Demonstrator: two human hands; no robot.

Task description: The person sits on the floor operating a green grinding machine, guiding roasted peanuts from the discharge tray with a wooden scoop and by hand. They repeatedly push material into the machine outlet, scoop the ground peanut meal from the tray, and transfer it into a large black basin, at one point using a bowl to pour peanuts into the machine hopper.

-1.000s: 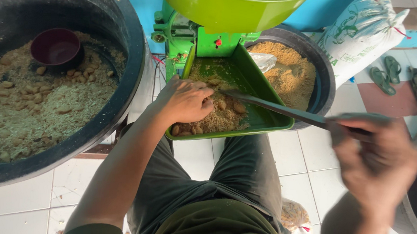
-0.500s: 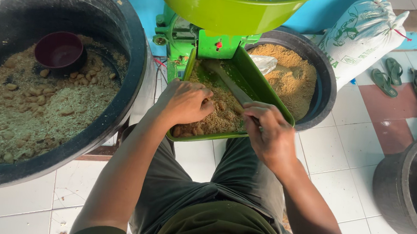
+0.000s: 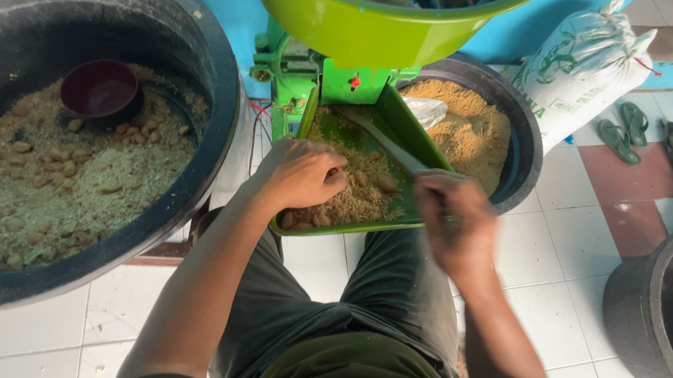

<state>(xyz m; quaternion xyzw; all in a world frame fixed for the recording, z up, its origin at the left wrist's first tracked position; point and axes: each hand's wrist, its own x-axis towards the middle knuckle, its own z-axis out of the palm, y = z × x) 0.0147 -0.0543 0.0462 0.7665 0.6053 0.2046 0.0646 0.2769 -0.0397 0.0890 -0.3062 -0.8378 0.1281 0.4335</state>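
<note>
White tiled floor (image 3: 553, 259) with red tile patch is carrying big black tub (image 3: 222, 126), second tub (image 3: 525, 139), white sack (image 3: 590, 65), green sandals (image 3: 625, 130) lying beside it.

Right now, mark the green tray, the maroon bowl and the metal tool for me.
green tray (image 3: 426, 144), head view, bare right wall.
maroon bowl (image 3: 100, 91), head view, inside hollow.
metal tool (image 3: 383, 141), head view, mid-blade.

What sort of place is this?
Probably a small feed-making or grain-milling workshop: a green grinding machine with a chute tray of crumbly meal, big black tubs of the same mix, and a filled sack on the tiled floor.
</note>
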